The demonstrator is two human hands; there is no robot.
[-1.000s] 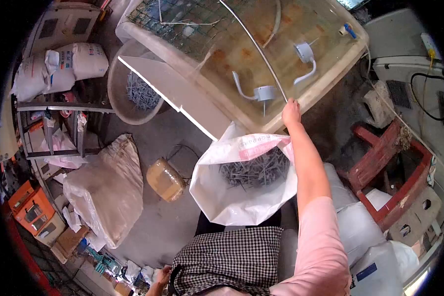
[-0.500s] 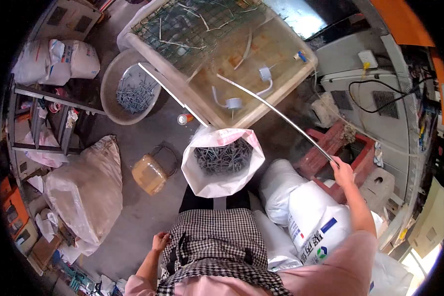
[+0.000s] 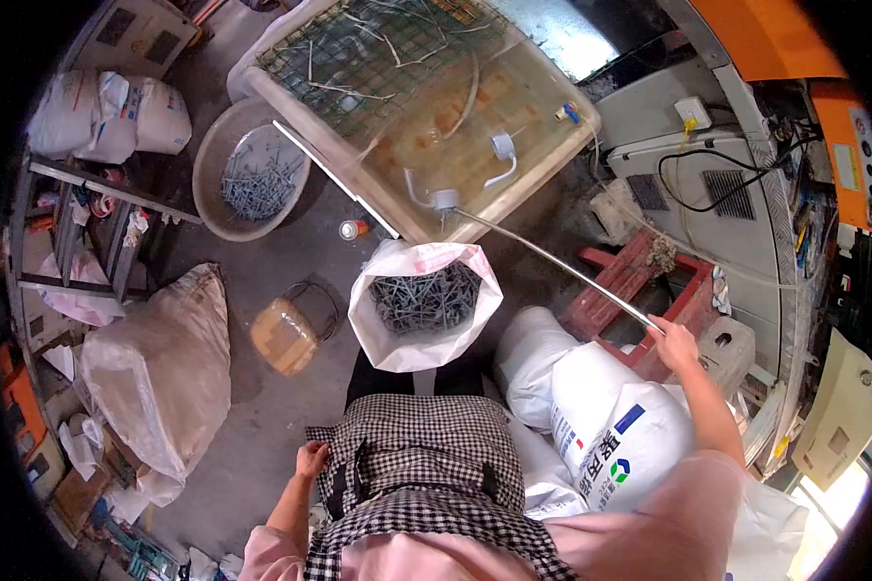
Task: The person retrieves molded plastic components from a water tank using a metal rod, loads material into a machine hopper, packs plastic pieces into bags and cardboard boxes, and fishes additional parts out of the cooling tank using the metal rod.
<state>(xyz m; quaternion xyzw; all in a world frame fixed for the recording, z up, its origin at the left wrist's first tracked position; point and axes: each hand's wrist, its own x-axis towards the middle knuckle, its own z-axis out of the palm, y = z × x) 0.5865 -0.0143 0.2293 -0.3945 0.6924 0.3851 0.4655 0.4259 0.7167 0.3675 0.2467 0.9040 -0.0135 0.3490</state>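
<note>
My right hand (image 3: 674, 343) is closed around the end of a long thin metal rod (image 3: 562, 263). The rod's far tip meets or overlaps a round white fitting (image 3: 445, 199) at the near corner of a shallow water tank (image 3: 543, 174). A second white fitting (image 3: 503, 146) with a curved tube lies farther in. My left hand (image 3: 312, 459) has curled fingers at the edge of the checked apron (image 3: 426, 455), seemingly pinching it. In front of me stands an open white sack (image 3: 373, 351) full of thin grey-blue pieces (image 3: 426, 298).
A round tub (image 3: 208, 208) with similar pieces stands left of the tank. A taped bundle (image 3: 284, 336), a spray can (image 3: 354, 229) and a large sack (image 3: 165, 373) are on the floor. Filled white bags (image 3: 601, 426) and a red frame (image 3: 606, 300) lie right; green netting (image 3: 349, 73) covers the tank's far part.
The rod's far tip has come down and nearer, from over the tank to the round fitting at its near corner. My left hand has risen slightly with the apron's edge. The view has shifted a little.
</note>
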